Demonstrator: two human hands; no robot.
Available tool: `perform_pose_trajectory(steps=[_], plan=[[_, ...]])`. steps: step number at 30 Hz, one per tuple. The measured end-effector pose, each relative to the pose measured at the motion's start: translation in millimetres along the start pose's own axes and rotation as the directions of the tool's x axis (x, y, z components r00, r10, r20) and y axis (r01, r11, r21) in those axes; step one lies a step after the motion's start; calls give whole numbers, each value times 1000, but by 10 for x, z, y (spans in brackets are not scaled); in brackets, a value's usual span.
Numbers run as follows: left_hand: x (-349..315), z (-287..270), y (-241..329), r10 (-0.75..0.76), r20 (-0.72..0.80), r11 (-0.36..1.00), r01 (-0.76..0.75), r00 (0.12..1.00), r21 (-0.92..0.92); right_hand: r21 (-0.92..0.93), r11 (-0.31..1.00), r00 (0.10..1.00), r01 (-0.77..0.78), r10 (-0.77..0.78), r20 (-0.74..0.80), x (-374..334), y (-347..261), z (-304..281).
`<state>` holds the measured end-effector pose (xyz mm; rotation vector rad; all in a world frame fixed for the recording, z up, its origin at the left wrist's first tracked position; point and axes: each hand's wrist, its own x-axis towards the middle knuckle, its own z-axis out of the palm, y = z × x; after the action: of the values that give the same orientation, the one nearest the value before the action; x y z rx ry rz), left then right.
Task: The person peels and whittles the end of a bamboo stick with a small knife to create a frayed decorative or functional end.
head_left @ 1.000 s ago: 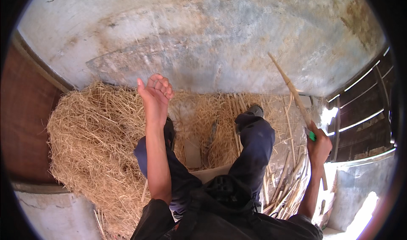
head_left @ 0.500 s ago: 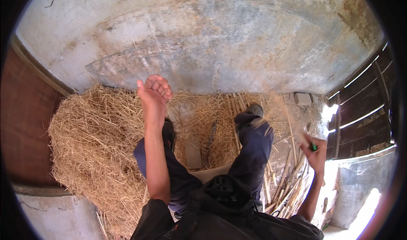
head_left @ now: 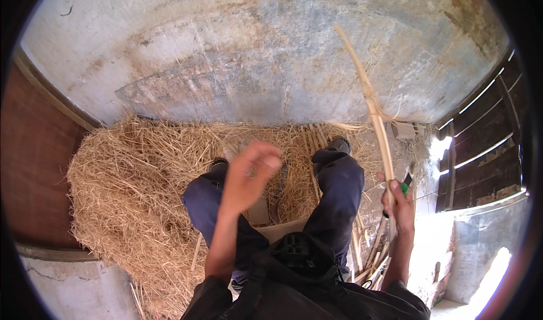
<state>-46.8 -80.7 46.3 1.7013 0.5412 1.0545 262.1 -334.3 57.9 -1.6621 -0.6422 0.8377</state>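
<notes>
Head view: pale stick point(head_left: 380, 133) rises from right hand point(head_left: 400, 205), fingers closed round lower part, likely leaving frayed length free; green-handled blade point(head_left: 404, 189) shares grip, apparently so one hand carries both. Left hand point(head_left: 250, 172) blurred, half-open, seemingly empty; straw heap point(head_left: 133, 201) left of it.

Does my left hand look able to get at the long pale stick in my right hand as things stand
Probably yes: the left hand looks empty, and nothing seems to block the space between it and the long pale stick, which extends well beyond the right hand.
</notes>
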Motion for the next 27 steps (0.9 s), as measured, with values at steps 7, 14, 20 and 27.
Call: perform_pose_trajectory(steps=[7,14,20,27], plan=[[-314,938,-450,176,555,883,-379,813,276,181,981,950,-72,12,312,-295,-175,511],[-285,1424,-456,380,583,824,-549,718,138,139,988,891,-69,-1,454,-503,-417,686],[195,1197,-821,-445,292,688,114,847,717,166,985,880,-49,-36,473,-422,-369,766],[-125,169,-691,-298,262,946,246,918,213,128,988,916,-89,30,400,-216,-233,813]])
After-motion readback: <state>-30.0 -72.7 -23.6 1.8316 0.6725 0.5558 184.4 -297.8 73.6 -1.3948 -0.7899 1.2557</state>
